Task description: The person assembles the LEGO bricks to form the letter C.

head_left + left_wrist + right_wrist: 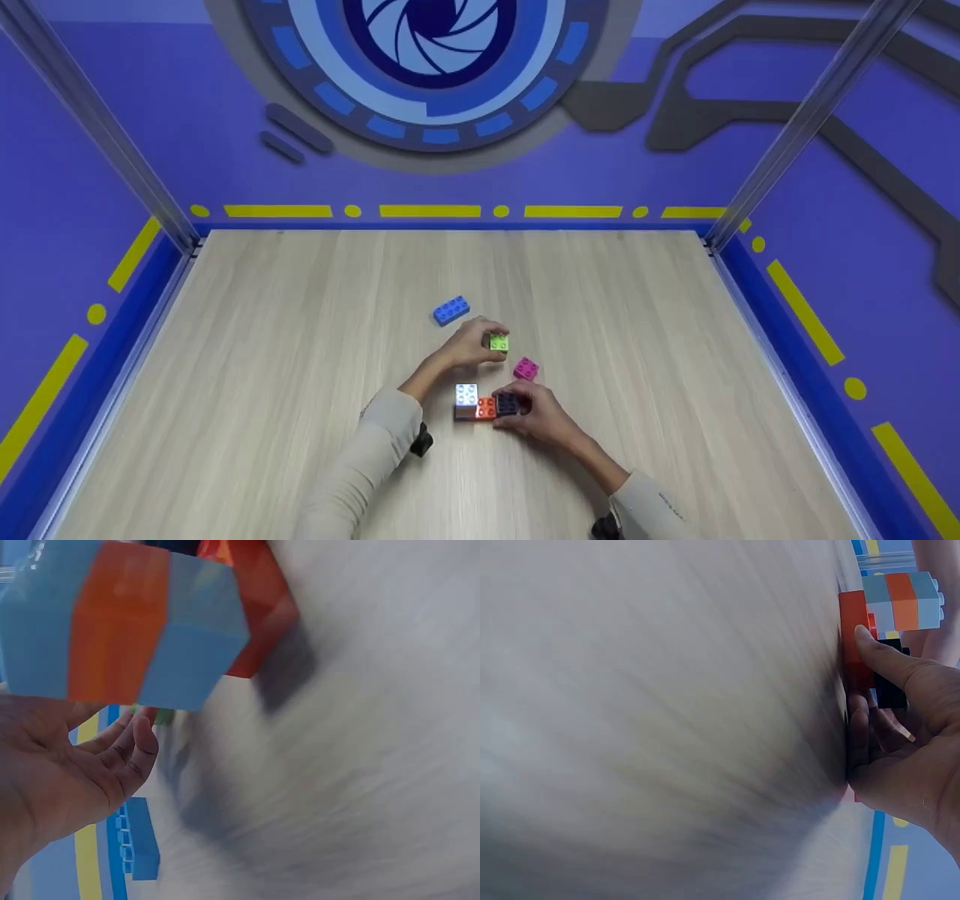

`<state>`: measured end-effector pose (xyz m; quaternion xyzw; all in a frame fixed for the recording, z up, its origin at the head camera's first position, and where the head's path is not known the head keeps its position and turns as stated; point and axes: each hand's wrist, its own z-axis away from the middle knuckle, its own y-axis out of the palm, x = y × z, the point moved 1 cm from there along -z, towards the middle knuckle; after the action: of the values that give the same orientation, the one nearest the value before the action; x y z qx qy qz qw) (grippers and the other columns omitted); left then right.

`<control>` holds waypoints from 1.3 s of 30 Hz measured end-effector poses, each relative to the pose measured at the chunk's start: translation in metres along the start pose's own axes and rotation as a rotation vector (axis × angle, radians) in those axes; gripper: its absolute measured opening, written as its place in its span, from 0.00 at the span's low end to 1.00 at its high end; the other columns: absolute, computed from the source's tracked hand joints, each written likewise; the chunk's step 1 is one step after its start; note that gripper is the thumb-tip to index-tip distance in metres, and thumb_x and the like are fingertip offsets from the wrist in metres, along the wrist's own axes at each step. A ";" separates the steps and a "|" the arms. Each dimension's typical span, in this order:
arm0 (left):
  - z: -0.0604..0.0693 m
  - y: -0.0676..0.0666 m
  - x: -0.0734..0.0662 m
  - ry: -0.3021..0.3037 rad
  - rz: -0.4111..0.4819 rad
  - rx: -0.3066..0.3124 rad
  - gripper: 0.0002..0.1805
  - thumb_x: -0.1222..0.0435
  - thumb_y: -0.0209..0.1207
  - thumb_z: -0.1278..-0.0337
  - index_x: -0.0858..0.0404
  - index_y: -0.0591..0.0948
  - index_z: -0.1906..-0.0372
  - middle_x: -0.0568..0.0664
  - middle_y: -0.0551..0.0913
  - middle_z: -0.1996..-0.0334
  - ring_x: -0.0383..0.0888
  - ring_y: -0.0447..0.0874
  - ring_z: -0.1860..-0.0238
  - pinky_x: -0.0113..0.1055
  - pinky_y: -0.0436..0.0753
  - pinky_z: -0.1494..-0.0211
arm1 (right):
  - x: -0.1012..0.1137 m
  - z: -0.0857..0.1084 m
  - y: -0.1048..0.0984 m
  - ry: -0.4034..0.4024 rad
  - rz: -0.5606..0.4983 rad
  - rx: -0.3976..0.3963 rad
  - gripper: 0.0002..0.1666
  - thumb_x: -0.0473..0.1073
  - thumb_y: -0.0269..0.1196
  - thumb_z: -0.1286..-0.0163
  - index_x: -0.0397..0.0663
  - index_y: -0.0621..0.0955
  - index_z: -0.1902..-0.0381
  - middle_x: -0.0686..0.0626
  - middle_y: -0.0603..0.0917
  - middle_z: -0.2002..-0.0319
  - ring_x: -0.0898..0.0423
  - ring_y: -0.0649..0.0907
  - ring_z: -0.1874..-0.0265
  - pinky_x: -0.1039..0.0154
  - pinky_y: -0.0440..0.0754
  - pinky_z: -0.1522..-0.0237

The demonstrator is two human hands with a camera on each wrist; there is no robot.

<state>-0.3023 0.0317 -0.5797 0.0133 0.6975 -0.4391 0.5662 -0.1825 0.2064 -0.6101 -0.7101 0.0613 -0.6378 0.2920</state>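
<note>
In the head view my left hand (470, 343) pinches a lime green brick (499, 343) between thumb and fingers, behind the joined bricks. My right hand (546, 414) grips a black brick (507, 404) at the right end of a red-orange brick (486, 407). A light blue stack (466, 394) rises from the left end; in the right wrist view this stack (901, 601) has an orange layer between light blue ones. The left wrist view shows my left hand (71, 772) beyond the stack (120, 630), which mostly hides the green brick (163, 717).
A pink brick (526, 368) lies on the wooden table (300, 337) just behind my right hand. Farther back is a long blue brick (451, 310), left of the green one. Blue-purple walls (187, 135) enclose the back and sides.
</note>
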 end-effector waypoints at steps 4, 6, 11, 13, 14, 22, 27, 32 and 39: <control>0.002 0.003 0.004 -0.022 -0.045 -0.036 0.23 0.70 0.71 0.45 0.68 0.83 0.43 0.61 0.84 0.46 0.56 0.80 0.43 0.51 0.77 0.36 | 0.000 0.000 0.001 -0.009 0.019 0.000 0.23 0.41 0.79 0.45 0.45 0.86 0.50 0.47 0.87 0.52 0.53 0.81 0.49 0.64 0.73 0.41; 0.004 0.003 0.006 -0.037 -0.059 -0.053 0.22 0.70 0.72 0.47 0.66 0.84 0.46 0.59 0.85 0.48 0.54 0.81 0.45 0.50 0.77 0.37 | 0.000 0.001 0.001 -0.014 0.022 -0.001 0.23 0.41 0.79 0.44 0.46 0.86 0.50 0.47 0.87 0.52 0.54 0.81 0.49 0.64 0.73 0.42; 0.012 -0.001 0.009 -0.055 -0.120 -0.074 0.20 0.70 0.74 0.50 0.63 0.85 0.49 0.57 0.86 0.51 0.53 0.84 0.48 0.50 0.79 0.40 | -0.001 0.002 0.000 -0.020 -0.005 -0.003 0.23 0.41 0.78 0.44 0.46 0.86 0.50 0.46 0.87 0.52 0.54 0.81 0.50 0.64 0.75 0.43; 0.017 -0.003 0.010 -0.057 -0.145 -0.081 0.21 0.70 0.75 0.51 0.63 0.85 0.49 0.57 0.87 0.51 0.53 0.84 0.48 0.50 0.80 0.41 | -0.001 0.002 -0.001 -0.018 -0.018 -0.008 0.23 0.40 0.79 0.45 0.45 0.86 0.50 0.46 0.87 0.52 0.52 0.81 0.50 0.64 0.75 0.44; 0.019 -0.003 0.011 -0.060 -0.157 -0.084 0.21 0.69 0.75 0.51 0.63 0.85 0.49 0.57 0.87 0.51 0.53 0.84 0.48 0.50 0.80 0.42 | -0.001 0.003 -0.001 -0.017 -0.022 -0.010 0.24 0.40 0.79 0.45 0.45 0.86 0.50 0.45 0.87 0.52 0.51 0.81 0.50 0.64 0.75 0.44; 0.040 -0.012 0.019 -0.088 -0.289 -0.095 0.22 0.66 0.73 0.46 0.64 0.85 0.45 0.55 0.86 0.52 0.51 0.84 0.50 0.50 0.82 0.43 | 0.001 0.003 -0.001 -0.015 -0.008 -0.009 0.24 0.41 0.78 0.44 0.46 0.86 0.49 0.46 0.87 0.51 0.51 0.82 0.49 0.64 0.74 0.43; 0.057 -0.024 0.018 -0.082 -0.230 -0.115 0.21 0.64 0.72 0.44 0.64 0.85 0.45 0.55 0.88 0.53 0.50 0.86 0.53 0.48 0.83 0.48 | 0.001 0.001 -0.001 -0.024 0.009 -0.019 0.24 0.41 0.79 0.45 0.47 0.86 0.50 0.46 0.88 0.52 0.53 0.82 0.50 0.64 0.74 0.44; 0.074 -0.038 0.009 -0.070 -0.196 -0.144 0.20 0.64 0.70 0.41 0.62 0.84 0.43 0.54 0.88 0.50 0.46 0.85 0.59 0.39 0.80 0.58 | -0.001 0.002 -0.001 -0.031 0.020 -0.021 0.24 0.41 0.79 0.45 0.47 0.86 0.50 0.46 0.88 0.52 0.56 0.81 0.51 0.65 0.74 0.45; 0.099 -0.050 -0.010 0.025 -0.236 -0.169 0.23 0.62 0.65 0.34 0.61 0.80 0.36 0.53 0.86 0.46 0.42 0.83 0.62 0.33 0.79 0.61 | -0.001 0.002 0.000 -0.043 0.031 -0.018 0.24 0.41 0.78 0.44 0.46 0.86 0.49 0.46 0.87 0.51 0.58 0.81 0.51 0.67 0.73 0.45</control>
<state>-0.2474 -0.0562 -0.5387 -0.1111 0.7355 -0.4422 0.5011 -0.1809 0.2074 -0.6105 -0.7252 0.0717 -0.6172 0.2966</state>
